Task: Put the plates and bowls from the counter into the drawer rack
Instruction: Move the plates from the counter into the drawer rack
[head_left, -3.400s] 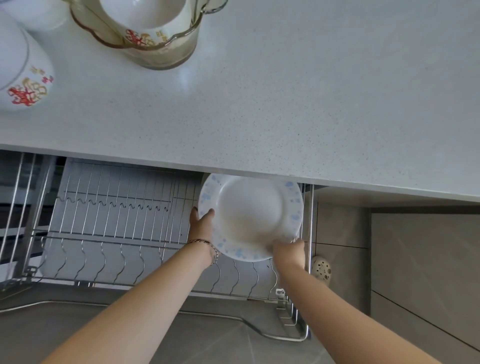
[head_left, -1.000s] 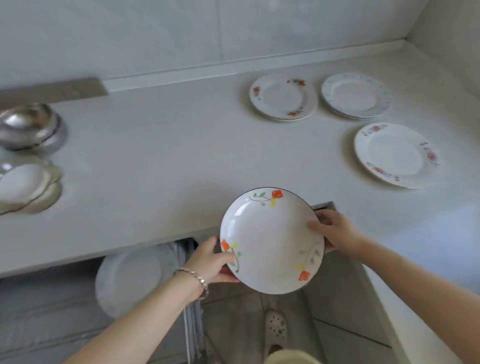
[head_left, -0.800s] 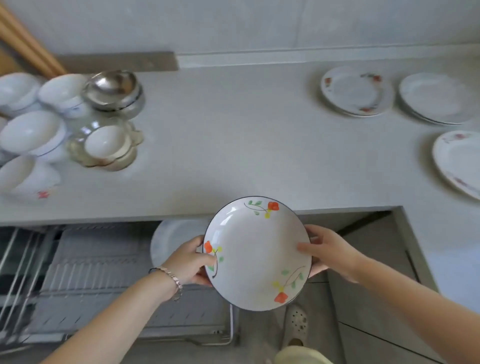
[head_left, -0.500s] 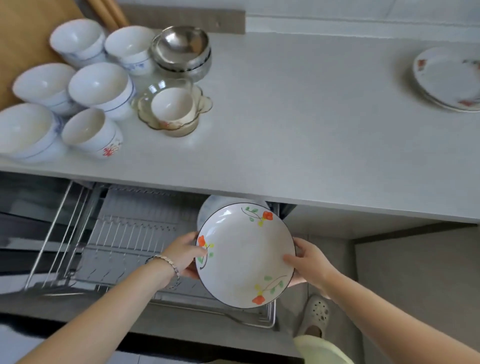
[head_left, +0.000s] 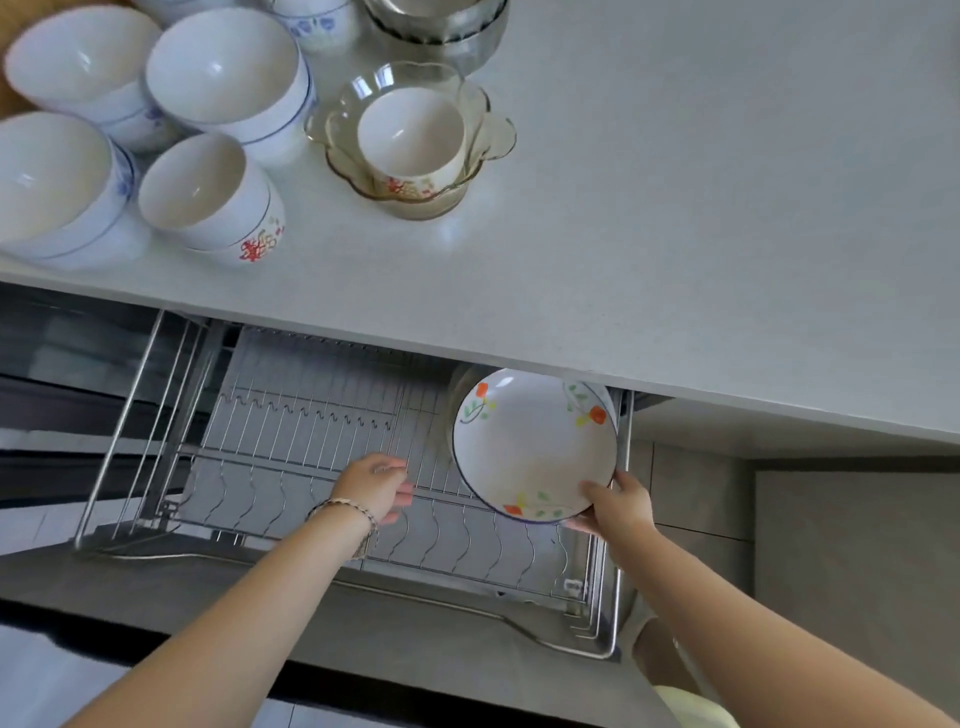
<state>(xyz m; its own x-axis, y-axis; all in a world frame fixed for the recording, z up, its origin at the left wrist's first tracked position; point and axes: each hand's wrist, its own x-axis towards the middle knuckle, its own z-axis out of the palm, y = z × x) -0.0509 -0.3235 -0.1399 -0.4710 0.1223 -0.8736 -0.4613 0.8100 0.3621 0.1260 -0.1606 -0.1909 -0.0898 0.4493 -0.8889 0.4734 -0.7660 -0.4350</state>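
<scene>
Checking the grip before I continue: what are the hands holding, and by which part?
The right hand grips the flowered plate by its lower rim; the left hand holds nothing.

My left hand has let go of the plate and now hangs over the rack wires, holding nothing. The plate has come down to the rack's right end and turned, its flowers sitting differently, with only my right hand gripping its lower edge.

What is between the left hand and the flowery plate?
Only bare wires of the drawer rack; no dish sits between the left hand and the flowery plate in the head view.
</scene>
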